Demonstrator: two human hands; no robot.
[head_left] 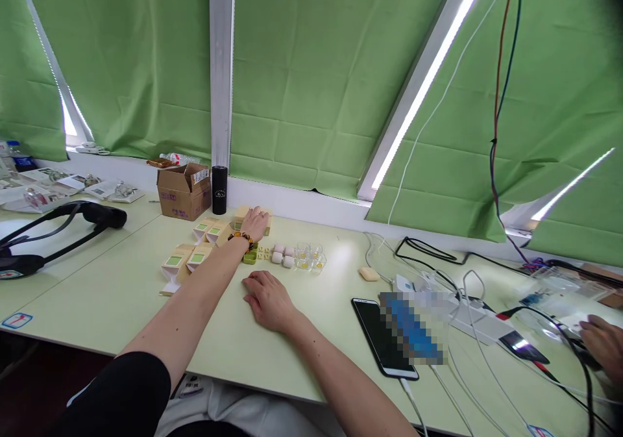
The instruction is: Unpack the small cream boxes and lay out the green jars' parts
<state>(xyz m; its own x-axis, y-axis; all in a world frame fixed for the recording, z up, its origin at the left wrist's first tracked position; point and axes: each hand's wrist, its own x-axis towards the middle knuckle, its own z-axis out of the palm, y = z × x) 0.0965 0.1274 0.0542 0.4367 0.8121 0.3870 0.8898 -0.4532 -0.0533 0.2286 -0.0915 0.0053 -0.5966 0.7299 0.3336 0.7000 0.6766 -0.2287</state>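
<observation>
My left hand point(256, 221) reaches to the far row of small kraft-paper boxes with green labels and rests on a box point(239, 217) there, its fingers spread. More such boxes point(198, 255) stand to the left of that wrist, which wears a beaded bracelet. By the wrist sit small green containers point(250, 256), tiny yellow-green squares point(263, 253), several pale pinkish rounded pieces point(277, 257) and clear cups with yellow centres point(304, 263). My right hand point(268, 300) lies palm down on the table in front of them, fingers loosely extended and holding nothing.
A cardboard carton point(179, 193) and a black tumbler point(219, 190) stand at the back. Black headgear point(92, 215) lies left. A phone point(379, 336), a power strip point(479, 320) and tangled cables occupy the right side. Another person's hand point(602, 343) shows at the right edge.
</observation>
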